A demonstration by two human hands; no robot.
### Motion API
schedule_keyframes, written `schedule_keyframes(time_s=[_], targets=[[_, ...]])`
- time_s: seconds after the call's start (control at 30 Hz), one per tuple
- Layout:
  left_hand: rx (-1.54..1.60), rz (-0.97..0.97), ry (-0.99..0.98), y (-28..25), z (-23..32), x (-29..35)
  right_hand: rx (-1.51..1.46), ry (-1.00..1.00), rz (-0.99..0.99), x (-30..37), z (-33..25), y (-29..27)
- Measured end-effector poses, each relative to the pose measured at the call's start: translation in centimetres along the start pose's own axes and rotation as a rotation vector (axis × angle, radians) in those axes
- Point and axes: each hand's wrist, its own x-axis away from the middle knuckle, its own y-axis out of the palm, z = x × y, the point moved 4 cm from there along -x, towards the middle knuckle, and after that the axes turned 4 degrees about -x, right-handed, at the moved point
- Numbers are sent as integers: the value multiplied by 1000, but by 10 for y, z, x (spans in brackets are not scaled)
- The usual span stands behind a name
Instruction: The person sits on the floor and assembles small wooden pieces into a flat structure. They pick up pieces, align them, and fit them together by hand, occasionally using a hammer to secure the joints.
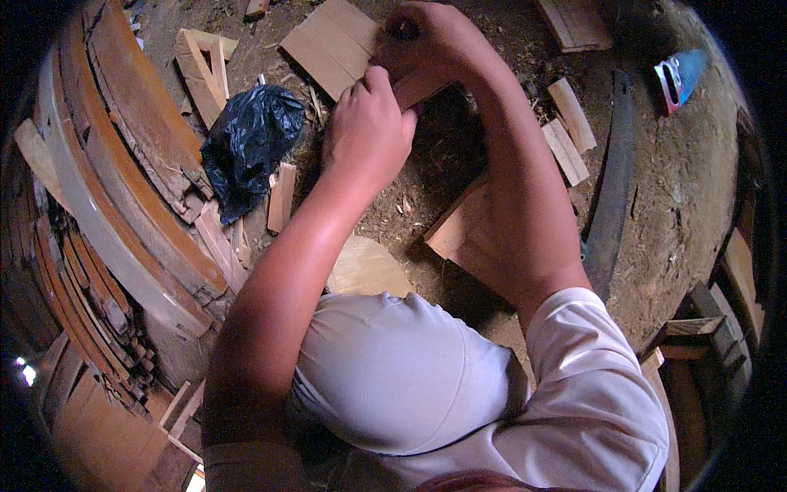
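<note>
My left hand (370, 127) is closed around the near end of a brown piece of wood (425, 84), thumb pressed along its side. The wood runs away to the right and passes under my right wrist. Beyond it, my right hand (443, 33) is curled with its fingers bent inward, close to the far edge of a flat wooden board (328, 45) on the dirt. What the right fingers hold is in shadow and I cannot make it out. Left of my left hand lies a crumpled black plastic bag (252, 135).
Long planks (135, 156) are stacked along the left. A handsaw handle (672, 86) shows at the upper right, beside a long dark strip (611, 180). Wood offcuts (566, 148) and a wooden block (475, 234) lie on the dirt floor (672, 221). A joined wooden frame (205, 70) rests upper left.
</note>
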Motion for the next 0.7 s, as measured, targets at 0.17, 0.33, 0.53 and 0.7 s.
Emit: schedule_keyframes(time_s=[0.17, 0.33, 0.53, 0.7], targets=[[-12, 35, 5, -3, -2, 2, -13, 28, 17, -11, 5, 10], [44, 20, -11, -5, -1, 4, -137, 32, 78, -9, 15, 13], [316, 56, -30, -12, -8, 4, -300, 14, 64, -6, 10, 4], [497, 1, -106, -32, -14, 5, -610, 156, 169, -1, 9, -9]])
